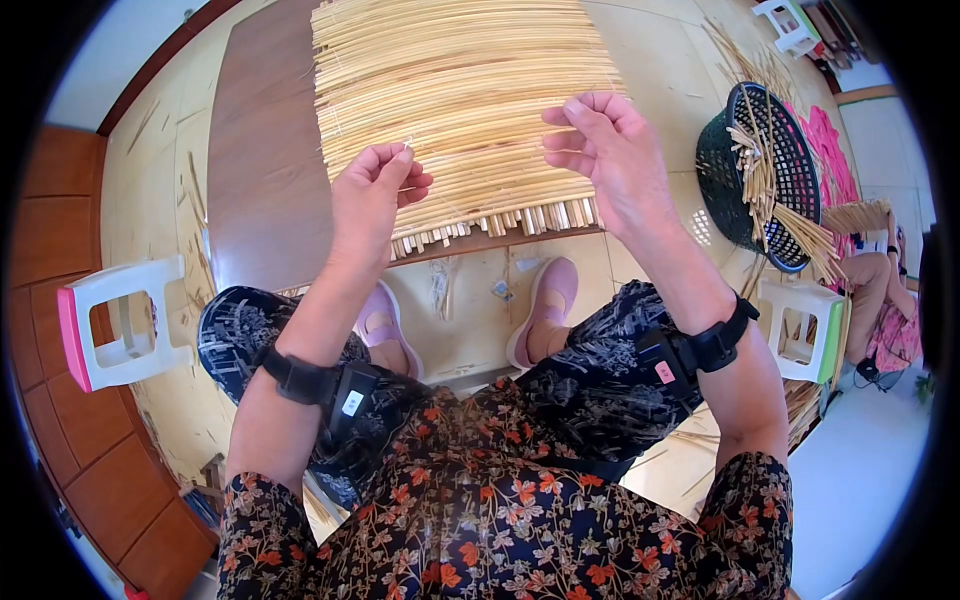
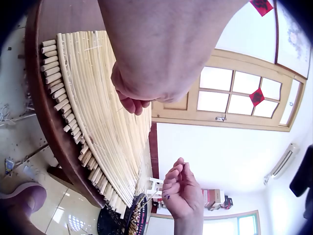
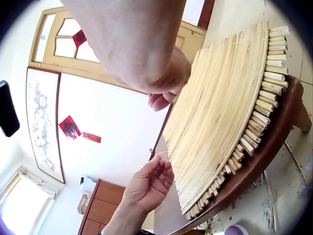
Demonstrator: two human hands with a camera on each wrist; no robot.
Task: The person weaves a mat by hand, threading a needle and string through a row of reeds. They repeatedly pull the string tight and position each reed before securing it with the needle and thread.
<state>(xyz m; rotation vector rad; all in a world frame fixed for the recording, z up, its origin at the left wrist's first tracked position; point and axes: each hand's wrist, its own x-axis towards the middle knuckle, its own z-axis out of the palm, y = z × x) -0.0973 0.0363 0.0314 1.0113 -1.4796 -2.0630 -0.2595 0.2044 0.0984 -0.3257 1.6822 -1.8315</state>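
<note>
A mat of pale straight stalks [image 1: 465, 110] laid side by side covers much of a brown table [image 1: 262, 150]. Over its left part, my left hand [image 1: 372, 190] pinches a thin pale thread [image 3: 162, 152] between thumb and forefinger, the other fingers curled in. My right hand [image 1: 622, 160] is raised above the mat's right edge. Its thumb lies close to the bent forefinger, with the other fingers partly bent; I cannot tell whether a thread is between them. Cut stalk ends [image 2: 61, 93] stick out unevenly past the mat's border at the table edge.
A dark green basket [image 1: 712, 165] of loose stalks stands on the floor to the right. Plastic stools stand at left [image 1: 130, 320] and right [image 1: 800, 325]. Stalk scraps lie on the tiles. Another person [image 1: 880, 290] sits at the far right.
</note>
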